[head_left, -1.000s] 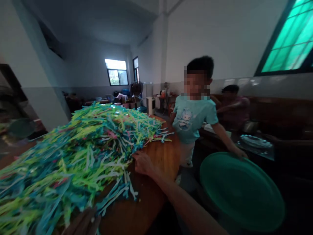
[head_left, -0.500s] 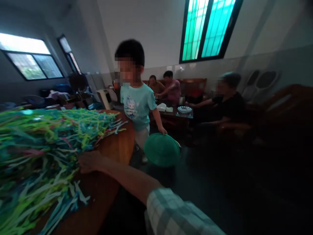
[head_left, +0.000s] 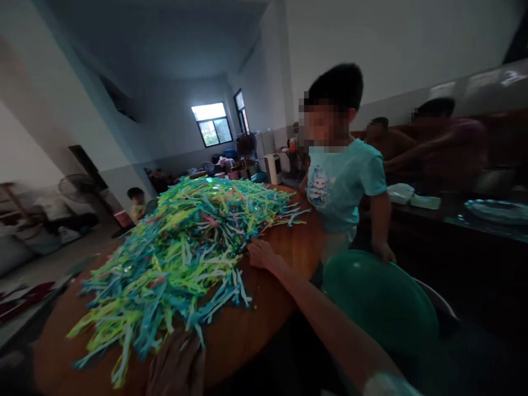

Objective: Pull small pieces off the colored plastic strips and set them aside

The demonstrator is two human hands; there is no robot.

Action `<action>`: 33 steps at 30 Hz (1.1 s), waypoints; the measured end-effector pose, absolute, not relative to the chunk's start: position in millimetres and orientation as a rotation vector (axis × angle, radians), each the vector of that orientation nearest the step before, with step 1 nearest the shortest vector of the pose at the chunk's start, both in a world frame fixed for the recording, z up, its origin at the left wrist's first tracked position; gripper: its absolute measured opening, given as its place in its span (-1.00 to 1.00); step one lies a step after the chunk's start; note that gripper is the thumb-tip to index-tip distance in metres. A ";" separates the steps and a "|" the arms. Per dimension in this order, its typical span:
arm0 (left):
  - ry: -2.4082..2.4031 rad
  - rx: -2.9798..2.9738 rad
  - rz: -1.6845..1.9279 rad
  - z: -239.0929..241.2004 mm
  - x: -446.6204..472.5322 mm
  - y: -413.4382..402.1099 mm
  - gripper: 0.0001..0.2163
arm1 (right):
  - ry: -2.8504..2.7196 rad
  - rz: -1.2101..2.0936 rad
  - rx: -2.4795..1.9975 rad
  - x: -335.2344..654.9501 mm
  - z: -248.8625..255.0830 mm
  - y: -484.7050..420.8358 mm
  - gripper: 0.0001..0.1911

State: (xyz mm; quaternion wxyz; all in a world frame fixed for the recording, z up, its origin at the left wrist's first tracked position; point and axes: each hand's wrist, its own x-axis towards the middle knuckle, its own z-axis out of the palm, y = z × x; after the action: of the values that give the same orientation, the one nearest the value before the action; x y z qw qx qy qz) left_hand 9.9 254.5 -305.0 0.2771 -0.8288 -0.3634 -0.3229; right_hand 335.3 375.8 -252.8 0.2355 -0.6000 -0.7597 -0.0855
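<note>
A big heap of thin tangled strips (head_left: 181,242), yellow-green, blue and pale with bits of pink, covers much of a round wooden table (head_left: 284,247). My right hand (head_left: 262,256) rests at the heap's right edge, arm stretched out. Its fingers are curled in against the strips, and their tips are hidden. My left hand (head_left: 177,363) is low in the view at the near edge of the heap. Its back faces up and its fingers are stretched out, touching or close to some strip ends.
A person in a light-blue T-shirt (head_left: 342,176) stands at the table's right, one hand on a green round basin (head_left: 379,297). Behind are seated people and a dark low table (head_left: 454,220) with containers. A standing fan (head_left: 76,190) and a small seated person (head_left: 137,203) are at the left.
The view has swung left, bringing in the whole heap and my left hand. My right hand stays at the heap's right edge. The standing person and basin appear closer.
</note>
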 end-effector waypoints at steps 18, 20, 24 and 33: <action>-1.319 -2.425 -0.836 -294.9 17.5 221.6 -0.90 | -2.194 -0.037 -1.900 336.1 -287.3 283.8 -0.65; -1.332 -2.463 -0.831 -293.4 18.3 216.8 -0.90 | -2.266 0.009 -1.859 335.1 -283.6 279.1 -0.60; -1.327 -2.550 -0.798 -286.9 27.6 207.4 -0.89 | -2.391 0.087 -1.808 326.1 -273.8 269.1 -0.59; -1.279 -2.587 -0.748 -294.2 21.3 219.5 -0.70 | -2.412 0.166 -1.685 308.1 -277.5 255.4 -0.70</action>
State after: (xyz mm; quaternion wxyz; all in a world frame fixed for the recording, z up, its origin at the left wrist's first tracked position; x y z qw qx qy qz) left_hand 21.3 219.5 -294.2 0.0800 -0.8650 -0.4275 -0.2502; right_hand 308.1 255.4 -277.5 0.0969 -0.5691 -0.8146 0.0559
